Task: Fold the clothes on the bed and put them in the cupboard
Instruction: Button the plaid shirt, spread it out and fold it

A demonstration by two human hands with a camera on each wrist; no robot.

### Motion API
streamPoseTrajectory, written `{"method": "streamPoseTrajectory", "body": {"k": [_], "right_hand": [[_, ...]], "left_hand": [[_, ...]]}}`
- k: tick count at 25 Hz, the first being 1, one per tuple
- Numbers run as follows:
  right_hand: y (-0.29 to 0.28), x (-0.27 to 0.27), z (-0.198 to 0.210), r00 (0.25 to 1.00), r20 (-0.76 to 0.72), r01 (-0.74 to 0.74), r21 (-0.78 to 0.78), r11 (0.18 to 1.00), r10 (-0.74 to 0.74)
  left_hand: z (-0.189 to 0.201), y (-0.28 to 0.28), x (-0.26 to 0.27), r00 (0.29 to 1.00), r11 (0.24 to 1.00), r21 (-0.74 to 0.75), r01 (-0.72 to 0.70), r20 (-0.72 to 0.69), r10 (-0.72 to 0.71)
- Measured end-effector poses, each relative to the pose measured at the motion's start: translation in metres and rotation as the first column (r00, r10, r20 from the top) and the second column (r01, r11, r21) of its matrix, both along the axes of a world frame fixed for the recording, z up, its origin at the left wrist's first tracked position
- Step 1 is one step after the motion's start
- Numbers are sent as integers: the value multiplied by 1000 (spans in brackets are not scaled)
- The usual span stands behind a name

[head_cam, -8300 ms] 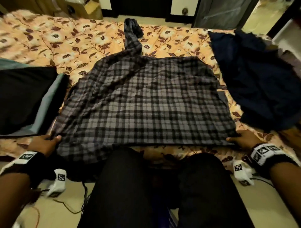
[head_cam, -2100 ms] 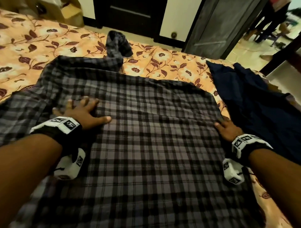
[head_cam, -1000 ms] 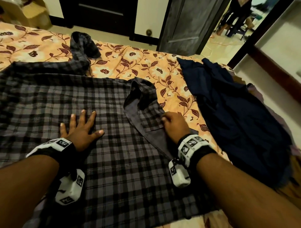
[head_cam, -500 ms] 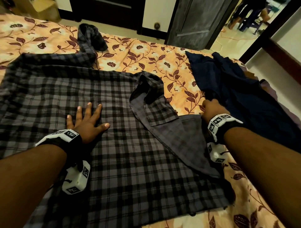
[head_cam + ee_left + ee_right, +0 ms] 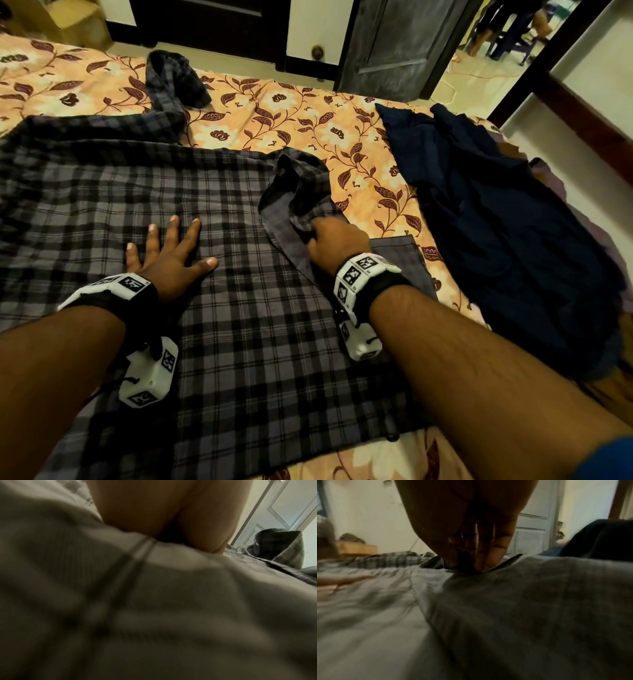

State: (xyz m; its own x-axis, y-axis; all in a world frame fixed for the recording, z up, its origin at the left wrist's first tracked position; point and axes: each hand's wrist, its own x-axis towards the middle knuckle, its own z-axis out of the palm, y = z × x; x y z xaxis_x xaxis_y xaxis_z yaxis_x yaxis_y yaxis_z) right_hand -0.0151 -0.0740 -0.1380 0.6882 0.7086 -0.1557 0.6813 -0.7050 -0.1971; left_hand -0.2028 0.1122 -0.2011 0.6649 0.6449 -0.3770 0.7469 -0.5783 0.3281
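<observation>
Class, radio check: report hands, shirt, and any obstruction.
Left hand flat on plaid shirt. Right hand gripping its folded-over side. Navy garment lies apart, right; nothing blocking.

The head camera looks steeply down from above the bed, facing twelve o'clock toward the door. Both wrist cameras sit nearly on the checked shirt, aimed forward along it; all three share it.
</observation>
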Motion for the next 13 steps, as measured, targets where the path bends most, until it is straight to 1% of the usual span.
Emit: {"method": "streamPoseTrajectory", "body": {"k": [1,3,4,5,7,9,11,12,13], "right_hand": [[-6,9,7,992,-59,122,120,985,-116],[-27,32,19,943,-118,332,296,896,-311],[-41,47,22,909,-118,415,338,845,-399],[-57,61,24,869,-115,490,340,802,-482],[-81,85,18,797,-124,600,272,752,-591],[-94,101,4,758,-152,652,147,744,-634],[-98,111,-6,749,-157,659,70,749,-644],[-98,116,-7,760,-148,642,24,766,-632],[-97,120,-7,788,-115,604,-44,795,-605]], "left_hand": [[0,0,0,1000,1000,4,1,-1,-1],[-1,0,1,1000,1000,7,3,1,-4],[-2,0,1,1000,1000,13,6,3,-6],[-2,0,1,1000,1000,20,7,4,-7],[-2,0,0,1000,1000,29,11,7,-11],[1,-1,-1,1000,1000,17,17,13,-17],[0,-1,-1,1000,1000,16,11,4,-11],[1,-3,0,1000,1000,18,4,-6,-4],[2,-1,1,1000,1000,30,2,-26,-1]]}}
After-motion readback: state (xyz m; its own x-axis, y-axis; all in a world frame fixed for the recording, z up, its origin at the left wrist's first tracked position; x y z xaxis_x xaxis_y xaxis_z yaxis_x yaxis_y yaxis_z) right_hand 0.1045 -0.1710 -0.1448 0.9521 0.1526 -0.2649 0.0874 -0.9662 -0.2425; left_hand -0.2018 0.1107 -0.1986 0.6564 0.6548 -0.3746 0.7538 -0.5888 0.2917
